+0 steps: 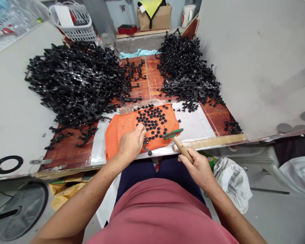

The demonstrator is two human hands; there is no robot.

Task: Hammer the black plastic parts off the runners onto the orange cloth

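My right hand [198, 166] is wrapped round the wooden handle of a small hammer [184, 149], whose green head is just above the right edge of an orange cloth [122, 130]. Over that cloth my left hand [132, 141] is closed in a pinch on a black plastic strip [145, 148], partly hidden by the fingers, with a round end near the front edge. Many small round black plastic pieces [152, 122] lie scattered on the cloth, right beside my left fingertips.
A big heap of black plastic parts [76, 81] rises at the left, and another heap [188, 67] at the back right. Behind them are a white basket [76, 32], a cardboard box [155, 20] and a mug [188, 16]. A brown-taped strip [218, 141] runs along the front edge.
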